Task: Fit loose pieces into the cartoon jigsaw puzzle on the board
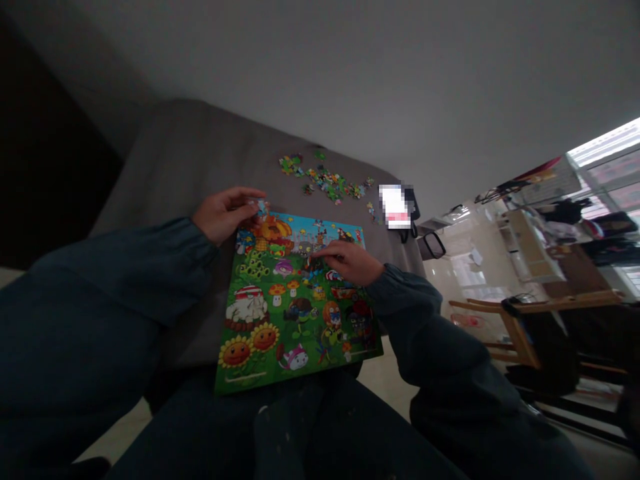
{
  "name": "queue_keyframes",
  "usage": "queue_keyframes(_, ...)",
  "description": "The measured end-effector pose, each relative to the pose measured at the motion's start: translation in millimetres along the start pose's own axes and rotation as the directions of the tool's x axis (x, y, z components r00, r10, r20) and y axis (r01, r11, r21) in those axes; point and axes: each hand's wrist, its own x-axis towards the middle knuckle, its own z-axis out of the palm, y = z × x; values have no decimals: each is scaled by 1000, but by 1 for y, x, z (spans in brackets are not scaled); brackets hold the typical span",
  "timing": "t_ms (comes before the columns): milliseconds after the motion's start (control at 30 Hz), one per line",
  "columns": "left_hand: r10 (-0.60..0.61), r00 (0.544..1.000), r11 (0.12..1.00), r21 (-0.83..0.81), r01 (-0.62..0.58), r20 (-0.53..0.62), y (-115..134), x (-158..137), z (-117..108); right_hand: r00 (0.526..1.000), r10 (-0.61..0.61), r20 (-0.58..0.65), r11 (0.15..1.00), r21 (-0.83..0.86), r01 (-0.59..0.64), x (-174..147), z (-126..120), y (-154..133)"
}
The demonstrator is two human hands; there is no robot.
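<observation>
A colourful jigsaw puzzle board [305,300] with cartoon plants, sunflowers and mushrooms on green lies in front of me, its near edge over my lap. At the board's upper left corner, my left hand [220,215] pinches a small light-blue puzzle piece [262,208] between thumb and fingers. My right hand [354,261] rests over the upper right part of the board. Its index finger is stretched out and touches the picture near the middle, while the other fingers curl under. I see nothing held in it.
Loose puzzle pieces [333,183] lie scattered on the grey cloth surface [200,160] beyond the board. A phone with a bright, blurred-out screen [395,207] is at the right, by a dark object. Farther right stand a wooden chair [515,327] and cluttered furniture.
</observation>
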Motion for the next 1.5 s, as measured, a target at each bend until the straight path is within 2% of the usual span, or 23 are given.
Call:
queue_keyframes(233,-1,1000,1000,25,1,-1,0,2,-1,1000,-17,10,997,76,16,-2,6,0)
queue_keyframes(467,20,1000,998,53,-19,-21,-2,1,-1,997,74,2,983,170,-73,-5,7,0)
queue_keyframes(767,-7,1000,999,39,8,-12,0,2,-1,996,78,-44,986,150,-70,-10,-3,9)
queue_keyframes(1067,-7,1000,1000,15,7,-12,0,1,0,998,50,-34,989,143,-45,-5,3,7)
queue_keyframes(1500,-18,1000,1000,20,18,-11,3,0,1,996,93,-14,984,154,-90,3,8,2)
